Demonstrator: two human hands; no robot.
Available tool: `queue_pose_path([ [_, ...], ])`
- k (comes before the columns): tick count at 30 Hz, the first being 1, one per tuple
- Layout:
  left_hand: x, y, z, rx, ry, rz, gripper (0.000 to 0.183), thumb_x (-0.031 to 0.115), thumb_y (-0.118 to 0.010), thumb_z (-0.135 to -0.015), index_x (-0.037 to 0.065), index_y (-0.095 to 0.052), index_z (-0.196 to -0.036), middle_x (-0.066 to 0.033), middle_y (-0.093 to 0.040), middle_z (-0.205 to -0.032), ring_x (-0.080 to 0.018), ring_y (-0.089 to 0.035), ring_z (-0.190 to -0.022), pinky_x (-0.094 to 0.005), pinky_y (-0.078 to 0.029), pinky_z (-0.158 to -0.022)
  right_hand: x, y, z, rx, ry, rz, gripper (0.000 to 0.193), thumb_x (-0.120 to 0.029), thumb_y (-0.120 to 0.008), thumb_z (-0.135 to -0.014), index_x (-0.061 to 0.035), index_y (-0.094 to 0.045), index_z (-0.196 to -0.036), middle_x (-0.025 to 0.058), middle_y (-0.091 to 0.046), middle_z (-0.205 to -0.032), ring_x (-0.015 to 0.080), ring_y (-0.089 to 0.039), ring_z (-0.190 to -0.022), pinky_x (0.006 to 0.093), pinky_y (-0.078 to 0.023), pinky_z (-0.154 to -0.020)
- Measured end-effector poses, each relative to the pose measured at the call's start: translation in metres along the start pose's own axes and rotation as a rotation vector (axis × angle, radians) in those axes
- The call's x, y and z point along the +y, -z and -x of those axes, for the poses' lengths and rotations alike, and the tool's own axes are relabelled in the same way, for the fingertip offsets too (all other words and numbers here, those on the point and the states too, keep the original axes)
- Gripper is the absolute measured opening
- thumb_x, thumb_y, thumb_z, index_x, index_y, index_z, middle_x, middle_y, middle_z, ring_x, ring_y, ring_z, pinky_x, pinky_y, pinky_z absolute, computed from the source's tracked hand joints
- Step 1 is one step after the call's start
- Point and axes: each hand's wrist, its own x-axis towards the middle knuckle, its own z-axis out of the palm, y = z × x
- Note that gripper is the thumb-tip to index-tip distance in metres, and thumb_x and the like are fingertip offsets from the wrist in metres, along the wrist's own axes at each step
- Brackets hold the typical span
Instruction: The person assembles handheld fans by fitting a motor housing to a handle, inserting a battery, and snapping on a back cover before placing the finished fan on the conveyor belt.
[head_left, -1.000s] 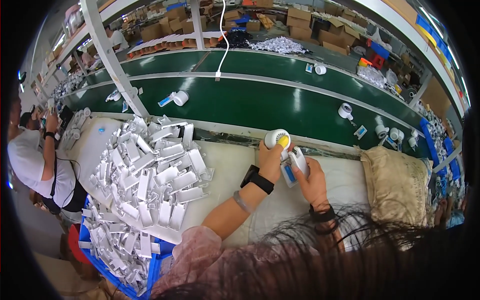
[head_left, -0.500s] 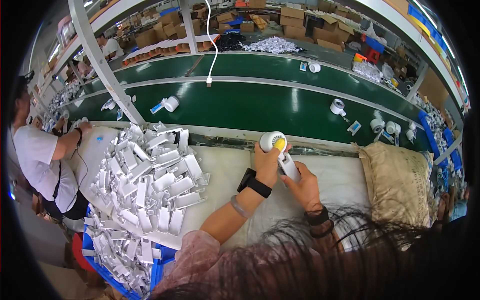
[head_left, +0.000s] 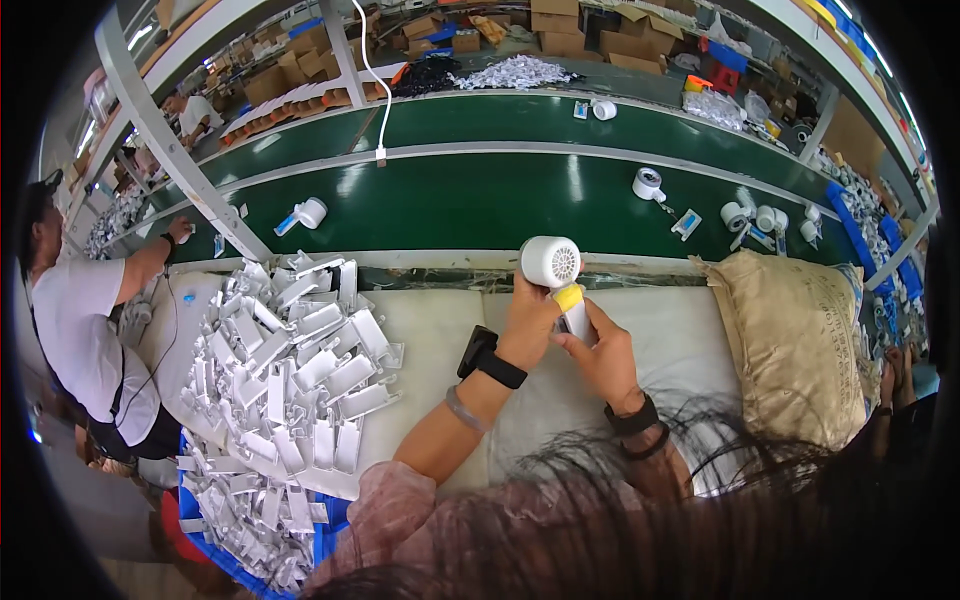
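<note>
A white handheld fan [head_left: 545,262] with a round grille faces up and to the right above the pale padded bench edge. My left hand [head_left: 530,325] is closed round the fan just below its head, and a yellow cover shows on the thumb. Lower down, my right hand [head_left: 605,358] grips the fan's white handle [head_left: 575,322] between thumb and fingers. The hands nearly meet at the joint of head and handle. To the left lies a heap of white plastic handle shells [head_left: 300,350]. The fingers behind the fan are partly hidden.
A green conveyor belt [head_left: 440,215] runs across ahead, carrying several white fan units. A blue bin [head_left: 325,545] of shells stands at lower left. A brown woven sack [head_left: 785,350] lies at right. At far left a person [head_left: 85,310] reaches to the belt. A white cable [head_left: 385,90] hangs overhead.
The fan head has turned so its grille faces more toward the right, with my left thumb now lower at the neck. My view has shifted slightly right. The person at left has reached toward the belt.
</note>
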Motion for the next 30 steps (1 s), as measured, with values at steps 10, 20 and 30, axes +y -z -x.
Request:
queue_pose_path([
  [10,0.001,0.002,-0.002,-0.118,0.082,0.081,0.063,0.013,-0.066,-0.088,0.006,-0.032,-0.139,-0.015,-0.051,-0.131,-0.0285,-0.053,-0.122,-0.0424,-0.046,-0.101,0.025,0.015,-0.006,-0.178,-0.236,-0.504,0.045,-0.025,-0.063,-0.094,0.0037,-0.051,-0.127,0.0075,-0.065,-0.097,0.0136,-0.064,-0.077,0.0259,-0.053,-0.063],
  [20,0.007,0.002,-0.005,-0.135,0.036,0.0,0.058,0.012,-0.064,-0.09,0.005,-0.033,-0.138,-0.0145,-0.054,-0.129,-0.0274,-0.055,-0.119,-0.0401,-0.046,-0.102,0.02,0.025,-0.009,-0.381,-0.452,-0.722,0.044,-0.031,-0.058,-0.096,0.0002,-0.049,-0.126,0.0107,-0.065,-0.095,0.0178,-0.068,-0.076,0.0274,-0.056,-0.054],
  [30,0.022,-0.005,0.011,-0.232,0.074,-0.111,0.062,0.003,-0.053,-0.092,0.01,-0.022,-0.145,-0.0151,-0.049,-0.137,-0.0267,-0.052,-0.126,-0.0403,-0.048,-0.099,0.015,0.026,-0.004,-0.418,-0.392,-0.799,0.043,-0.032,-0.062,-0.094,-0.003,-0.051,-0.124,0.0086,-0.066,-0.095,0.0163,-0.065,-0.072,0.0252,-0.048,-0.052],
])
